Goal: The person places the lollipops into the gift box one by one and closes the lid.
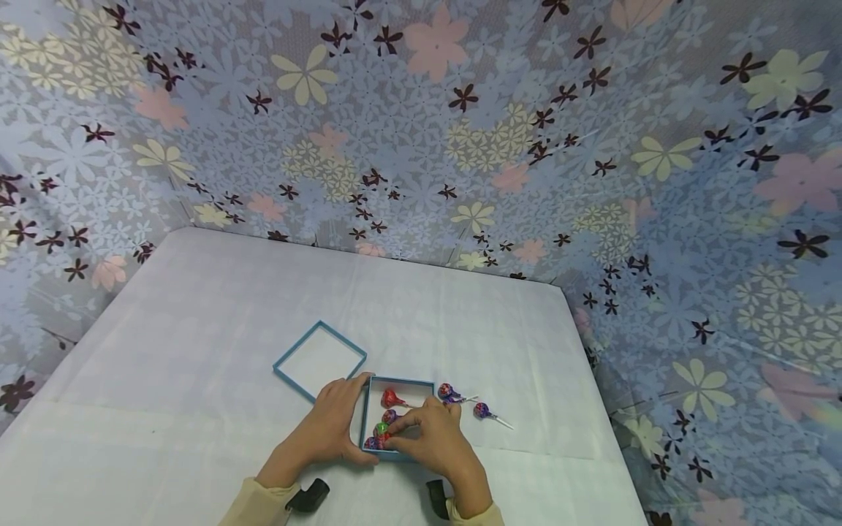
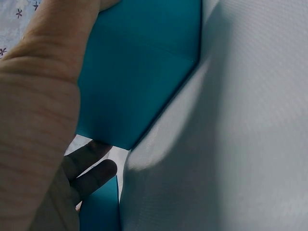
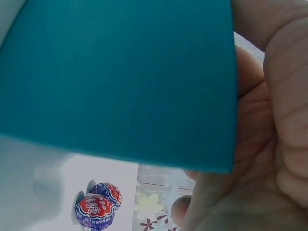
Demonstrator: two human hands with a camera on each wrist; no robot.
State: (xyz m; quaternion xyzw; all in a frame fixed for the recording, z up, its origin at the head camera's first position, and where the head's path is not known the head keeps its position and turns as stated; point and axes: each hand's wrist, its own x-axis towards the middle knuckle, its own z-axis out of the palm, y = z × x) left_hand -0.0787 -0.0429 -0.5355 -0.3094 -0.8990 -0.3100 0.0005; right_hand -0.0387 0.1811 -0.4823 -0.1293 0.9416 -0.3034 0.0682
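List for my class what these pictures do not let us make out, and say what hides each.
Head view: how many lollipops lie in the box; the right hand covers part of its inside.
Head view: lettering on the lollipops; too small.
Head view: the rest of the sleeves; the bottom edge cuts them off.
Both wrist views: the box's contents; its outer walls hide them.

White, Chinese-looking characters (image 3: 94, 206) on the red part of a round, red-and-purple wrapped lollipop (image 3: 95, 211), lower left of the right wrist view, too blurred to read, paler marks (image 3: 112, 190) on a second red-and-purple wrapped lollipop (image 3: 111, 193) partly behind, equally illegible.
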